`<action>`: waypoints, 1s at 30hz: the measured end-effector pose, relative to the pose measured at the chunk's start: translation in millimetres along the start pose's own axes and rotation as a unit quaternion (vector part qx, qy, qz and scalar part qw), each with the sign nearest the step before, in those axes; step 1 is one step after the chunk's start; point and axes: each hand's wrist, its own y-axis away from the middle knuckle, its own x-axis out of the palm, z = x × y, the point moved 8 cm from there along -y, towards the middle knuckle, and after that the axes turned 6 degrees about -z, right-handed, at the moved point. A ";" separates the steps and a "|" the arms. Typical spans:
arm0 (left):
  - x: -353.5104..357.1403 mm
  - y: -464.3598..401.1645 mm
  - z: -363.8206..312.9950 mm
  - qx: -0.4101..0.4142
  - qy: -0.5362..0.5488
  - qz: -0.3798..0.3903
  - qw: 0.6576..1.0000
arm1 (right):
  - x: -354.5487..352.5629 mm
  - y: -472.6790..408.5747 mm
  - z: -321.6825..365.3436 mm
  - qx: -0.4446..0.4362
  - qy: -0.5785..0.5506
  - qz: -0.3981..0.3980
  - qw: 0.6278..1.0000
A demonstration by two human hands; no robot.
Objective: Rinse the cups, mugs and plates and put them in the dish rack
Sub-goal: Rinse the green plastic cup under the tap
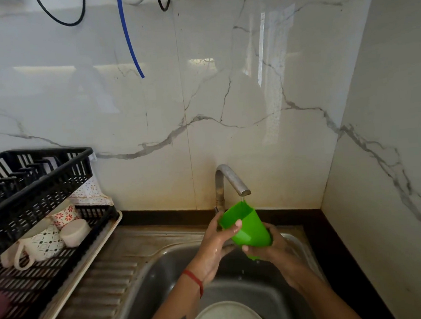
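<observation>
Both hands hold a green cup [246, 227] over the sink [148, 283], directly under the spout of the tap [231, 180]. Curled round the cup's upper part on the tap's left side, the left hand [214, 246] has its thumb laid across the front wall near the rim; a red thread band [194, 278] circles that wrist. Cupping the base from below and from the tap's right side, the right hand [268, 246] has its fingers wrapped under the bottom edge. Held tilted, the cup has its open mouth turned up toward the spout, and a thin trickle of water falls from the spout to its rim. Below the tap, at the near end of the sink basin, lies a pale round plate [228, 318], partly cut off by the lower edge of the view and partly covered by the left forearm. Well to the left of the tap, past the ribbed steel draining board [106, 288], stands a black two-tier dish rack [39, 181] on a cream tray [87, 262]. On its lower tier lie several mugs: a patterned mug [43, 242] with a pale handle, a red-flowered mug [65, 215] behind it, and a plain cream cup [75, 232] beside them. Behind the tap rises a white marble-look wall [225, 96], from which a blue hose [128, 38] hangs above and to the tap's left.
</observation>
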 end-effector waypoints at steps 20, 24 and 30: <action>-55.0 69.4 83.0 -0.242 -0.034 -0.099 0.965 | 10.6 53.8 30.4 -0.151 0.249 -0.025 0.956; -82.6 77.9 53.9 -0.165 -0.190 -0.124 0.960 | 24.9 52.5 41.3 -0.136 0.249 -0.027 0.958; -136.0 96.0 -36.9 -0.005 -0.309 -0.183 0.933 | 74.2 84.1 107.5 -0.190 0.227 -0.042 0.954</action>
